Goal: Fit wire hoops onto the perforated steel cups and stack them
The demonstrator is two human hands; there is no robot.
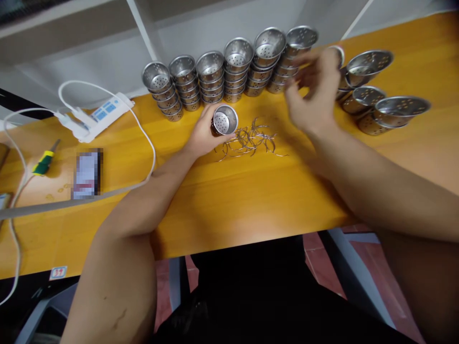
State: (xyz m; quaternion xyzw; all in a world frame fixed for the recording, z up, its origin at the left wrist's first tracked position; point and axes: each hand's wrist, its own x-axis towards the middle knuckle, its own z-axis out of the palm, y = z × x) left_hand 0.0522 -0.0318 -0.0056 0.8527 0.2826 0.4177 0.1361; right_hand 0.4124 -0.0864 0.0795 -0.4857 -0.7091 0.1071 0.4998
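My left hand (205,133) is wrapped round a perforated metal cup (225,120), its mouth tipped toward me. To the right, my right hand (315,91) is raised in front of the rightmost stack of cups (287,67) in the back row, its fingers curved and blurred; whether anything is between them cannot be made out. Between my hands, a loose pile of thin curved metal wires (251,138) lies on the orange table (229,196).
Stacks of metal cups (210,71) line the back. More cups (398,112) stand at the right. A white power strip (103,114) with cables, a green-yellow screwdriver (43,162) and a phone (86,174) occupy the left. Shelf panels (201,24) rise behind.
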